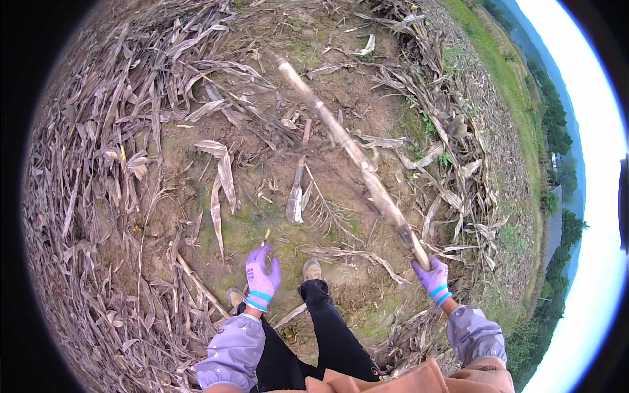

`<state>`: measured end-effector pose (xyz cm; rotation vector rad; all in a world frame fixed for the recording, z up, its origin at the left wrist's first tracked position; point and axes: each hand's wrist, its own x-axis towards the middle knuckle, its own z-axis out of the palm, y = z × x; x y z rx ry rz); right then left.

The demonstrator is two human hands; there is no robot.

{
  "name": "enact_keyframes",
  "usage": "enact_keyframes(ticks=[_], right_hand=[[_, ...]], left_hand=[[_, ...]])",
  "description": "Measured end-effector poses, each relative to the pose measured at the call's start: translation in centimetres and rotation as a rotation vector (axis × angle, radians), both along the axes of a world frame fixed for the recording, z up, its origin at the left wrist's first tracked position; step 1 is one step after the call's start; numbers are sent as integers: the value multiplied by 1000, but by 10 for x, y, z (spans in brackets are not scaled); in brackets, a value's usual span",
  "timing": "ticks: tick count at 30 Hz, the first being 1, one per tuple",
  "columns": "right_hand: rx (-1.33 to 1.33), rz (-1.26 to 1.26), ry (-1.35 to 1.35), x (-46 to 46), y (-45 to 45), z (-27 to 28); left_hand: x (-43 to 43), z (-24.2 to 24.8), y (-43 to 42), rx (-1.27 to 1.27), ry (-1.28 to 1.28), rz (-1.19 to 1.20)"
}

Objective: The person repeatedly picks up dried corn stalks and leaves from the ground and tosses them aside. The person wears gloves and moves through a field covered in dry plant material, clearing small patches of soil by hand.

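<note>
My right hand (pixel 433 278), in a lilac knit glove with a blue-banded cuff, grips the near end of a long wooden pole (pixel 350 145). The pole slants away to the upper left, raised over the soil, its far end blurred. My left hand (pixel 261 278), gloved alike, hovers near my boots with thumb and fingers apart and nothing visible in it. A short yellowish stub (pixel 267 236) shows just beyond its fingertips. On the ground ahead lies a bladed hand tool (pixel 295 201), its pale metal blade towards me and its thin handle pointing away.
Heaped dry corn stalks and leaves (pixel 98 162) cover the left side. Another row of dry stalks (pixel 457 196) runs along the right. Bare, partly mossy soil (pixel 275 221) lies between, with a dry branched tassel (pixel 331 216). My boots (pixel 312 270) stand on it.
</note>
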<state>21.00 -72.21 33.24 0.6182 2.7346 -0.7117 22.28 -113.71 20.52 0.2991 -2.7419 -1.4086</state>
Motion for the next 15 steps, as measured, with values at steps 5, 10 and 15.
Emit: enact_keyframes(ticks=[5, 10, 15], right_hand=[[807, 142, 271, -123, 230, 60], [697, -41, 109, -168, 331, -2], [-194, 430, -264, -118, 66, -190]], left_hand=[[62, -91, 8, 189, -450, 229], [99, -136, -1, -67, -657, 283], [190, -169, -50, -124, -931, 483]])
